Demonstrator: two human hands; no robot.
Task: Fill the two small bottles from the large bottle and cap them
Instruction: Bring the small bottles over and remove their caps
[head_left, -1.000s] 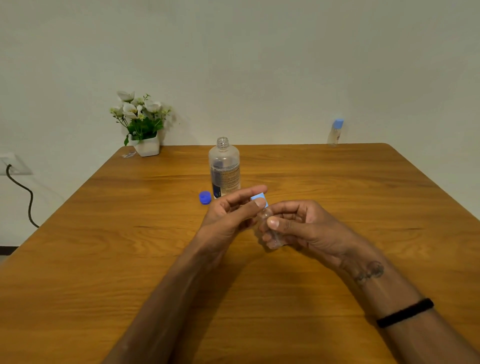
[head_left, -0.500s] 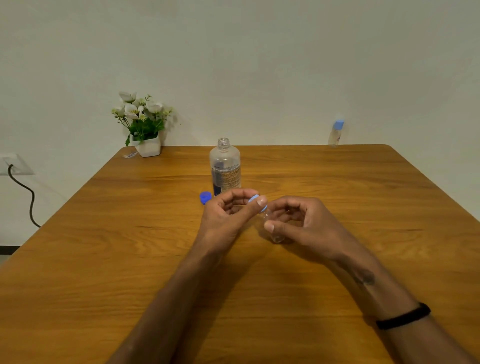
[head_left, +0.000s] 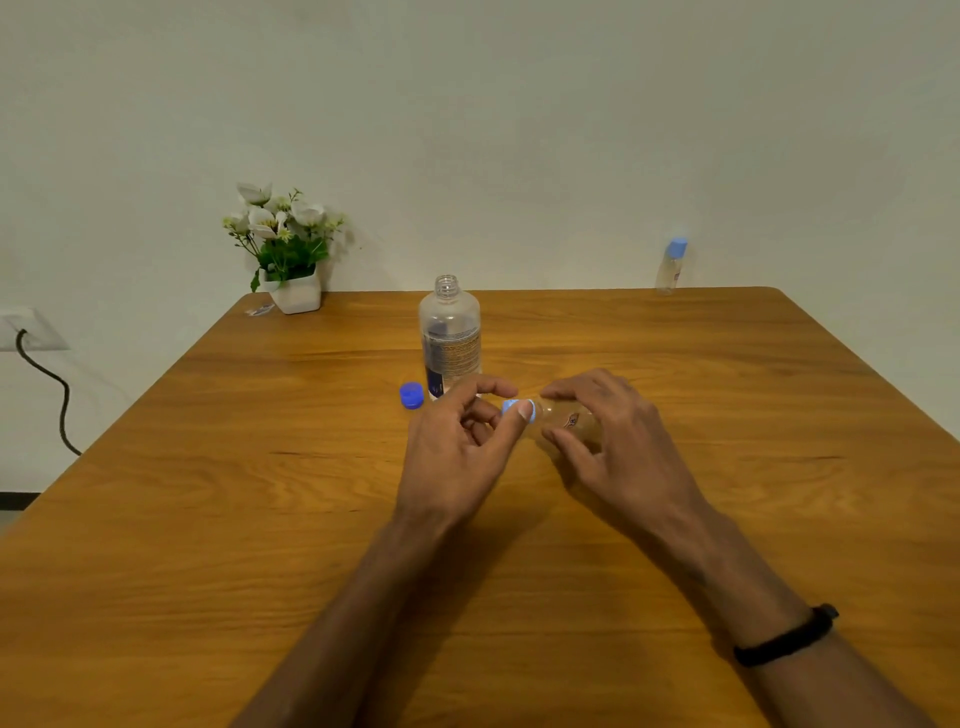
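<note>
Both forearms are bare, with no sleeves in view. The right wrist wears 1 narrow black band (head_left: 785, 636) (a small thicker lump sits at its outer end). The left hand (head_left: 457, 447) and right hand (head_left: 618, 441) wear no gloves.

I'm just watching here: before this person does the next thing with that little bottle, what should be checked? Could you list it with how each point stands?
1. Small bottle held firmly: ok, the right hand grips its body.
2. Light blue cap on its neck: ok, the left hand pinches it there.
3. Cap screwed fully tight: cannot tell.
4. Second small bottle capped: ok, it stands at the far table edge.
5. Large bottle closed: not ok, its blue cap lies beside it.
6. Liquid level in the held bottle: cannot tell.
</note>
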